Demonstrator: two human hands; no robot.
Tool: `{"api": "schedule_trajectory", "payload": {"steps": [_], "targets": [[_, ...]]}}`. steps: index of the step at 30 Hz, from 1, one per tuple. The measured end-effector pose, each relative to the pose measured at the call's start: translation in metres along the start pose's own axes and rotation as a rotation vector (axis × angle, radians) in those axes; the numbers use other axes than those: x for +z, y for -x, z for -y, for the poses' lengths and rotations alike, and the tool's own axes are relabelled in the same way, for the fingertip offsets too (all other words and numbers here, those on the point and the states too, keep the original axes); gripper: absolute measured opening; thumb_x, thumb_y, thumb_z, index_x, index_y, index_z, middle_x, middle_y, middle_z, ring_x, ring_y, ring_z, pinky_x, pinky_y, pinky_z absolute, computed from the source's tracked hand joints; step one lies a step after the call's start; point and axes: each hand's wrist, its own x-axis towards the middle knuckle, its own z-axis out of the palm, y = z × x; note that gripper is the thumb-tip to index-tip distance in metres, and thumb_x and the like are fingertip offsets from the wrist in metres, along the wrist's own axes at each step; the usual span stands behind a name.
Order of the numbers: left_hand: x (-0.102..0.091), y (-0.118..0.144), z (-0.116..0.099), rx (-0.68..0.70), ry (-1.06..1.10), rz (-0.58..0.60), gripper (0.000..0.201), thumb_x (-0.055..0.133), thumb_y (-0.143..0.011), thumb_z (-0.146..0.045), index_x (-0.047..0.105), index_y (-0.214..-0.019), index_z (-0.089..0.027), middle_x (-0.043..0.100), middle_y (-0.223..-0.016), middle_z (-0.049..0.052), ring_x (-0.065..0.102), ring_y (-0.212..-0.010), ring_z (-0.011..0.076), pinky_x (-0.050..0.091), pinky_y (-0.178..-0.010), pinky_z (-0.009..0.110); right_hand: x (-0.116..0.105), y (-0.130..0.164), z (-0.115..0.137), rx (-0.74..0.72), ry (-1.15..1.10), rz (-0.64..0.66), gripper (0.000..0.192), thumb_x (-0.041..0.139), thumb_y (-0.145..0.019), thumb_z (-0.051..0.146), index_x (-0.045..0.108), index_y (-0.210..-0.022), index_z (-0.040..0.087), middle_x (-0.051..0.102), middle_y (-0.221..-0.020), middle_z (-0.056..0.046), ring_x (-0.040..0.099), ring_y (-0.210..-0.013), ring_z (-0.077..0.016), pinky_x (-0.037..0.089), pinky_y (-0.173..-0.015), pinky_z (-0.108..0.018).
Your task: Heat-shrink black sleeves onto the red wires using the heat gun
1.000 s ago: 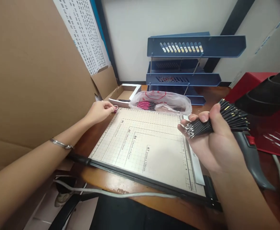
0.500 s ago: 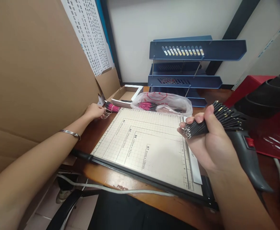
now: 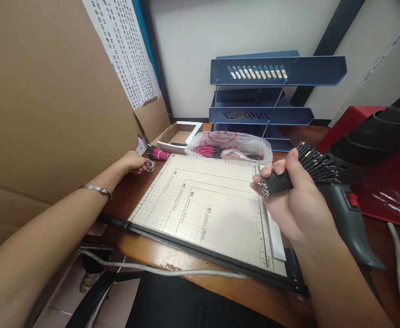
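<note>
Black thin wire pieces with metal tips, gathered in one bundle (image 3: pixel 299 175), sit clamped in the right hand (image 3: pixel 297 207) at right of centre; the grip is closed round the bundle's middle, thumb on top. Its long axis runs from lower left to upper right, tips fanning out at both ends, above the right edge of the beige gridded paper-cutter board (image 3: pixel 207 209) on the brown wooden desk (image 3: pixel 141 248). Far to the left, the left hand (image 3: pixel 131 161) reaches out, arm extended, fingers curled onto small pale rubber bands (image 3: pixel 149 166) at the board's far-left corner, just beside a pink-and-black wire bundle (image 3: pixel 158 154). Whether it grips one I cannot tell.
</note>
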Motion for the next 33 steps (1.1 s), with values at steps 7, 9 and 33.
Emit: {"api": "schedule_trajectory", "payload": {"steps": [7, 9, 33], "targets": [[0.007, 0.003, 0.01, 0.125, -0.149, -0.233, 0.028, 0.07, -0.092, -0.044, 0.069, -0.092, -0.016, 0.072, -0.081, 0.004, 0.071, -0.081, 0.0221, 0.057, -0.079, 0.036, -0.004, 0.003, -0.003, -0.002, 0.23, 0.093, 0.05, 0.085, -0.069, 0.056, 0.053, -0.061, 0.018, 0.051, -0.059, 0.002, 0.055, -0.063, -0.0114, 0.052, -0.07, -0.026], [0.006, 0.008, 0.011, 0.188, -0.188, -0.301, 0.024, 0.077, -0.081, -0.042, 0.07, -0.083, -0.02, 0.073, -0.079, 0.009, 0.071, -0.095, 0.0328, 0.054, -0.084, 0.039, -0.007, 0.005, -0.004, 0.025, 0.433, 0.163, 0.05, 0.078, -0.077, 0.058, 0.056, -0.06, 0.017, 0.056, -0.059, -0.001, 0.059, -0.067, -0.0136, 0.049, -0.074, -0.027], [0.1, 0.161, -0.127, 1.524, 0.562, 0.436, 0.046, 0.072, -0.087, -0.053, 0.061, -0.118, -0.021, 0.067, -0.11, 0.01, 0.063, -0.095, 0.0243, 0.052, -0.08, 0.035, -0.015, 0.0, -0.005, 0.029, 1.275, 0.298, 0.017, 0.055, -0.087, 0.033, 0.063, -0.085, 0.018, 0.067, -0.073, -0.004, 0.061, -0.076, -0.0199, 0.044, -0.068, -0.029]]}}
